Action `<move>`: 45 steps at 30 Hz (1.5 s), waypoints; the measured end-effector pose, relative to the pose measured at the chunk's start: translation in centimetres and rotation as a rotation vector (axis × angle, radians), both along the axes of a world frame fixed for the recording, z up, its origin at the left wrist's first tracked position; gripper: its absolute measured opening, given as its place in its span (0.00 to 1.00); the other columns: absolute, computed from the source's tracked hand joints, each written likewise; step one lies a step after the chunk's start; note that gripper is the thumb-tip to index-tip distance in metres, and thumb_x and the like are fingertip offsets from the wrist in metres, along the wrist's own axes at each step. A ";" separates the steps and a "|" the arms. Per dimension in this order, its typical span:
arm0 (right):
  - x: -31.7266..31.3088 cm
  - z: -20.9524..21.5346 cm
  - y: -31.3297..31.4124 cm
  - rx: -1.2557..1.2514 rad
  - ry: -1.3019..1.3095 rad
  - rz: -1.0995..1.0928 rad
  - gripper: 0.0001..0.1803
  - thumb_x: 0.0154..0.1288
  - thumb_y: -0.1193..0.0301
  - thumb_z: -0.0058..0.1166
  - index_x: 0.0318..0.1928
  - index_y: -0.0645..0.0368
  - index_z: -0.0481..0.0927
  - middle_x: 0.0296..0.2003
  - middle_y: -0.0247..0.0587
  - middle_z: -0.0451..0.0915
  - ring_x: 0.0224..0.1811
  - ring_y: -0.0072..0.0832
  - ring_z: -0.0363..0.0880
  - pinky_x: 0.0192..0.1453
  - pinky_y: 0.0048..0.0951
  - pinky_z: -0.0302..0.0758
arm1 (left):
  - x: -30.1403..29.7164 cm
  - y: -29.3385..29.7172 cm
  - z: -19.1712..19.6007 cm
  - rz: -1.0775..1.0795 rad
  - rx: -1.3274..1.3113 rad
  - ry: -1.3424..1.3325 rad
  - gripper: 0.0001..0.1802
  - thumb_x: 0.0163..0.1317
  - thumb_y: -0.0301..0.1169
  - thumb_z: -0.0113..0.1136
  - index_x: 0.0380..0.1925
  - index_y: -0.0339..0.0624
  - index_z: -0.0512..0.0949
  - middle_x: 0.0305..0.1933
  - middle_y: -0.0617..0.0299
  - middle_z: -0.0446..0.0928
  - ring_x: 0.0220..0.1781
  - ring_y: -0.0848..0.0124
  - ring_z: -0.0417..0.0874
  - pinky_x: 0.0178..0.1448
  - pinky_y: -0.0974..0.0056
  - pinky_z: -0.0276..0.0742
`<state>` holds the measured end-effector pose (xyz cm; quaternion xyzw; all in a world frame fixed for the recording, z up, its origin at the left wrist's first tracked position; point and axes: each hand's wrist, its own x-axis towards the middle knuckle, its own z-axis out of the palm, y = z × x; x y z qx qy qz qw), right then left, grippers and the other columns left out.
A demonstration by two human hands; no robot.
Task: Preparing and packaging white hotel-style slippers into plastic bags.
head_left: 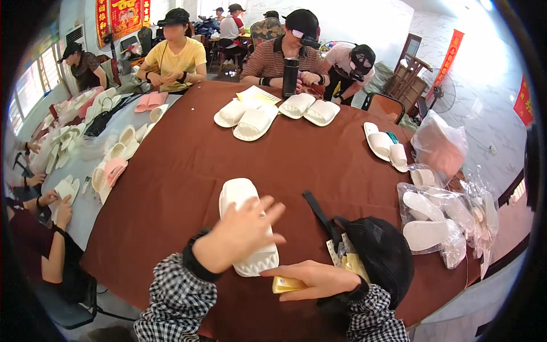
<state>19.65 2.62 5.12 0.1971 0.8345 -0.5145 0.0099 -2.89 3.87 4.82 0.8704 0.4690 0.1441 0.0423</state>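
A white slipper (238,191) lies lengthwise in front of me on the brown tablecloth (165,194), its end nearest me ridged. Over its middle is my left hand (236,235), fingers spread, blurred by motion and holding nothing. I cannot tell whether that hand touches the slipper. Beside the slipper's near end, my right hand (322,279) grips a small yellow packet (288,284) between thumb and fingers. A black cap (379,256) with a strap sits just right of this hand, next to more yellow paper pieces (356,265).
White slipper pairs (253,122) stand across the table, near a black bottle (290,78). Bagged slippers (427,236) and a bag with pink contents (439,145) line the right edge. Several people sit around; a side table (74,171) at left carries white and pink slippers.
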 end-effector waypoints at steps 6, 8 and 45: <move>0.9 -2.6 0.5 0.057 -0.173 0.160 0.31 0.70 0.58 0.58 0.67 0.58 0.68 0.43 0.56 0.83 0.44 0.53 0.84 0.50 0.45 0.79 | 2.6 -1.4 -3.3 -0.059 -0.053 0.363 0.48 0.47 0.61 0.70 0.67 0.51 0.71 0.75 0.52 0.59 0.78 0.41 0.50 0.64 0.13 0.50; -0.1 -2.8 0.4 0.040 -0.154 0.098 0.28 0.69 0.58 0.58 0.64 0.56 0.71 0.44 0.56 0.84 0.45 0.54 0.83 0.50 0.46 0.79 | 1.6 -0.8 -4.8 -0.075 -0.043 0.268 0.51 0.41 0.61 0.73 0.66 0.51 0.72 0.75 0.52 0.59 0.79 0.43 0.48 0.64 0.13 0.46; 0.1 -5.1 0.8 0.031 0.013 -0.026 0.18 0.70 0.58 0.56 0.54 0.53 0.75 0.31 0.48 0.83 0.32 0.47 0.84 0.39 0.44 0.77 | -27.9 3.8 -12.0 1.128 0.288 0.483 0.25 0.62 0.28 0.52 0.61 0.40 0.75 0.76 0.54 0.62 0.81 0.50 0.50 0.78 0.31 0.38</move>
